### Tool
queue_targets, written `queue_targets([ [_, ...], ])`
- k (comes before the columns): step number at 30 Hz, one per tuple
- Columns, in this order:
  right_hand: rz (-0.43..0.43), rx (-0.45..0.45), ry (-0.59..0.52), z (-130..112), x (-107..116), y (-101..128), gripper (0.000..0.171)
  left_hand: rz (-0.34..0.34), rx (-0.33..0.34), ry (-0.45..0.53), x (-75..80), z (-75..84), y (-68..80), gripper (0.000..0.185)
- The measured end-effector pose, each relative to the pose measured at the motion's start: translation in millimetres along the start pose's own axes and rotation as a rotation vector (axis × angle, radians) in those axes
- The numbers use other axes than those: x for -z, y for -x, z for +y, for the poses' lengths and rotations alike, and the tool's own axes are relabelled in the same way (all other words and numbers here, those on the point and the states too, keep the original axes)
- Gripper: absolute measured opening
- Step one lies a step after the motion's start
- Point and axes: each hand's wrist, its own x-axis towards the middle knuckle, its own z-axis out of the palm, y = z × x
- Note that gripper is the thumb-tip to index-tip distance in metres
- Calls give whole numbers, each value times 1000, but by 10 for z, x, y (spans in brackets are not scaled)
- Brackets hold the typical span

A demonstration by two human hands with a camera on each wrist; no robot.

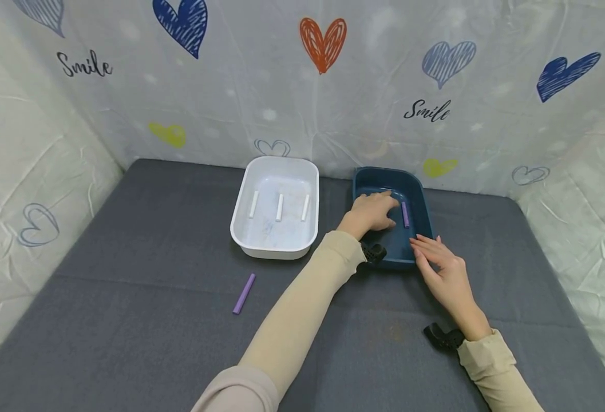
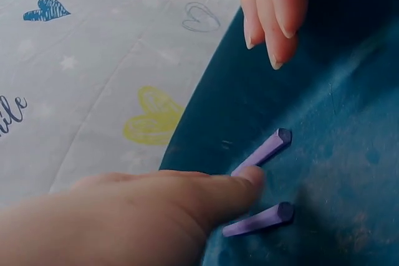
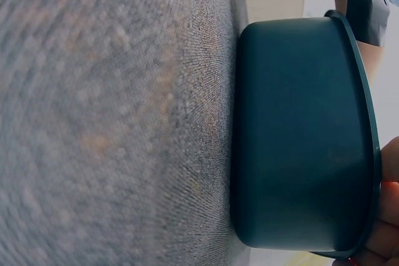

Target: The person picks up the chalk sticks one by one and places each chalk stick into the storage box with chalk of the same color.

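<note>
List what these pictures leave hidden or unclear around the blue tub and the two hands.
- Head view: the left hand covers part of the blue tub floor; only one purple stick shows there, while the left wrist view shows two.
- Right wrist view: the tub's wall hides its contents; the right hand is cut off by the frame edge.
- Left wrist view: the tub's rim hides the table.

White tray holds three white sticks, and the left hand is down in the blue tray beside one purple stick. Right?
Not quite: the left wrist view shows two purple sticks in the blue tray by the left hand. The white tray does hold three white sticks.
</note>
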Motion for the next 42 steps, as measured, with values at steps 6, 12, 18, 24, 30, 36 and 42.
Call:
queue_targets([
  [6,-1,8,2,-2,-9,-2,21,36,7,39,66,20,49,54],
  [12,13,20,3,-7,-6,-5,21,91,15,15,149,36,110,51],
  [18,13,19,4,-18,-3,-8,21,125,21,-32,223,88,212,51],
  [24,20,24,1,-22,-5,-3,20,158,-1,-97,303,155,344,51],
  [30,22,20,7,-23,-7,-7,20,217,-19,-158,382,153,549,48],
  [36,16,14,9,-27,-5,-12,21,270,-18,-204,477,47,803,46],
  [42,15,5,1,-37,-12,-3,22,300,-18,-269,535,-60,1020,49],
])
